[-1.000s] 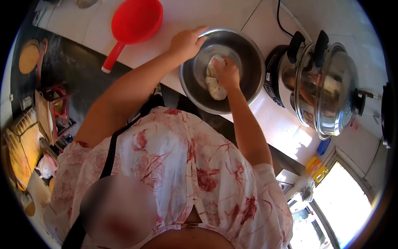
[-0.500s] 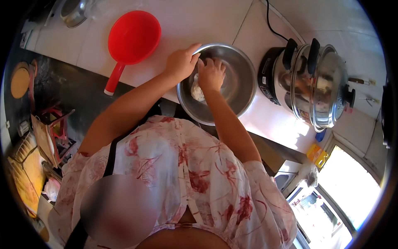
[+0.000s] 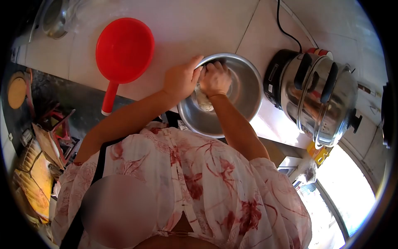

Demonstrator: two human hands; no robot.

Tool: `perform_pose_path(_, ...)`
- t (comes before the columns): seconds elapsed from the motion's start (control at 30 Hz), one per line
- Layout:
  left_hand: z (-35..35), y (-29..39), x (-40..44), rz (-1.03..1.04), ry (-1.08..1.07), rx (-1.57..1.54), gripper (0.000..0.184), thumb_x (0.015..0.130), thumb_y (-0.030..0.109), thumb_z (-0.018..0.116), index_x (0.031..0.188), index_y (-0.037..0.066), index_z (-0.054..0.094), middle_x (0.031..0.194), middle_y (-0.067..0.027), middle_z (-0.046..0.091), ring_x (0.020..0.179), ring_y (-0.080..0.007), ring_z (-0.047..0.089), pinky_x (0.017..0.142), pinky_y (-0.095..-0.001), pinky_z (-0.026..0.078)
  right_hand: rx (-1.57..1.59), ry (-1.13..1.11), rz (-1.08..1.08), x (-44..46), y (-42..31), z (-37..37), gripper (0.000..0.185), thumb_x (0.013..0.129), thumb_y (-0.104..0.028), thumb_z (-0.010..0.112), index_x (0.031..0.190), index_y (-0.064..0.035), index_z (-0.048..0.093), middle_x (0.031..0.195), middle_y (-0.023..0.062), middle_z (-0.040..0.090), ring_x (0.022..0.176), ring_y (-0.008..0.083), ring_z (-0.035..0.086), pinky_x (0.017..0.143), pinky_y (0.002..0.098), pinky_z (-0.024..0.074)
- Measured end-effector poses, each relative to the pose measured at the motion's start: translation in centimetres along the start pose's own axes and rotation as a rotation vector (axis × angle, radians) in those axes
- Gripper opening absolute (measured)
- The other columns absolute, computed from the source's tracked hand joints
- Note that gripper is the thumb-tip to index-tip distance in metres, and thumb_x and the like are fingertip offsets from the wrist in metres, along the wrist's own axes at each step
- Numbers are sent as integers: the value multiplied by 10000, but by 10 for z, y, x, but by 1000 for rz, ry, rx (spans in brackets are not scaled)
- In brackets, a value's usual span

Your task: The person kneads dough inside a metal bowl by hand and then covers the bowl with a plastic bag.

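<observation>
A metal bowl (image 3: pixel 247 97) stands at the front of the counter. Inside it, against the left wall, lies a pale lump of dough (image 3: pixel 204 103), partly covered by my right hand. My left hand (image 3: pixel 180 81) grips the bowl's left rim, thumb at the edge. My right hand (image 3: pixel 215 79) is down in the bowl with its fingers curled into the dough; the fingertips are hidden.
Left of the bowl a red plastic ladle (image 3: pixel 124 50) lies on the counter (image 3: pixel 190 29). To the right stands a steel steamer pot (image 3: pixel 311 95) on a black electric base, with a cord (image 3: pixel 281 27) behind. A metal container (image 3: pixel 55 18) sits at the far left.
My right hand's fingers, stretched over the dough before, are now curled in and pressed down on it. My left hand stays on the rim. The whole view has shifted slightly.
</observation>
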State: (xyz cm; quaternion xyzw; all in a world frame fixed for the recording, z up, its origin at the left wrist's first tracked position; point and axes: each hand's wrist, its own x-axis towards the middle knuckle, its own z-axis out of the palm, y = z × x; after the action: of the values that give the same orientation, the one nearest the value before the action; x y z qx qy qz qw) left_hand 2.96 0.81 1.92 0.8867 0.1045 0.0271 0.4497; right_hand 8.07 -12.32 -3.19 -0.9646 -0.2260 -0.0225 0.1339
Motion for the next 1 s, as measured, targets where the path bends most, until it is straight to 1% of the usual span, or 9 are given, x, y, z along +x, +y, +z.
perform_pose_path(0.3, 9, -4, -7, -1, 87, 34, 295, 895, 220, 564, 1183, 159, 567, 738, -159, 628, 670, -358, 609, 590, -448, 466, 10, 140, 12, -7, 1, -1, 231, 777, -253, 577, 610, -93, 587, 722, 76, 589, 767, 312, 585, 687, 455, 480)
perform_pose_path(0.4, 9, -8, -1, 21, 116, 107, 292, 892, 235, 566, 1174, 157, 570, 740, -153, 637, 681, -357, 613, 597, -451, 468, 192, 94, 18, -5, 8, 0, 267, 831, -310, 577, 697, -87, 637, 812, 93, 638, 816, 326, 609, 704, 449, 489)
perform_pose_path(0.43, 10, -6, -3, 29, 124, 127, 292, 890, 243, 568, 1168, 153, 571, 736, -150, 640, 683, -357, 615, 597, -454, 469, 186, 102, 22, -6, 3, -26, 267, 831, -310, 577, 697, -87, 637, 812, 93, 638, 816, 326, 609, 704, 449, 489)
perform_pose_path(0.5, 7, -3, -2, 18, 106, 120, 295, 888, 248, 572, 1167, 151, 571, 734, -149, 641, 690, -356, 617, 602, -455, 470, 152, -268, 187, -6, -10, -82, 287, 860, -316, 548, 786, -60, 654, 894, 140, 642, 830, 352, 626, 686, 445, 498)
perform_pose_path(0.53, 5, -1, -3, -7, 87, 120, 297, 886, 252, 575, 1165, 149, 571, 732, -148, 642, 698, -355, 620, 607, -456, 472, 188, -261, 227, -7, -17, -94, 295, 866, -303, 530, 836, -35, 648, 940, 192, 622, 810, 371, 634, 656, 442, 501)
perform_pose_path(0.67, 7, -5, 0, 49, 146, 121, 304, 884, 257, 578, 1166, 146, 571, 736, -151, 645, 694, -361, 621, 615, -461, 475, 166, -101, 274, -44, -23, -61, 264, 849, -287, 532, 816, -57, 658, 986, 167, 611, 912, 370, 591, 758, 481, 470)
perform_pose_path(0.77, 7, -4, -4, -42, 66, 105, 305, 884, 255, 577, 1169, 145, 572, 759, -161, 648, 717, -369, 621, 632, -462, 479, 12, 48, 4, -76, -41, -52, 139, 768, -240, 579, 799, -113, 628, 886, 95, 583, 841, 311, 567, 712, 455, 445)
perform_pose_path(0.9, 9, -8, -4, 2, 110, 57, 303, 887, 252, 572, 1163, 126, 578, 766, -176, 643, 716, -385, 615, 635, -471, 476, 6, 115, -38, -73, -42, -35, 99, 723, -204, 601, 782, -125, 603, 841, 67, 567, 804, 283, 564, 676, 432, 432)
perform_pose_path(1.0, 9, -9, -4, 27, 111, 68, 282, 886, 230, 569, 1146, 121, 578, 731, -167, 636, 680, -379, 611, 605, -466, 472, 171, 181, -193, -58, -24, -29, 78, 688, -149, 612, 706, -120, 542, 783, 50, 538, 750, 266, 551, 656, 418, 423)
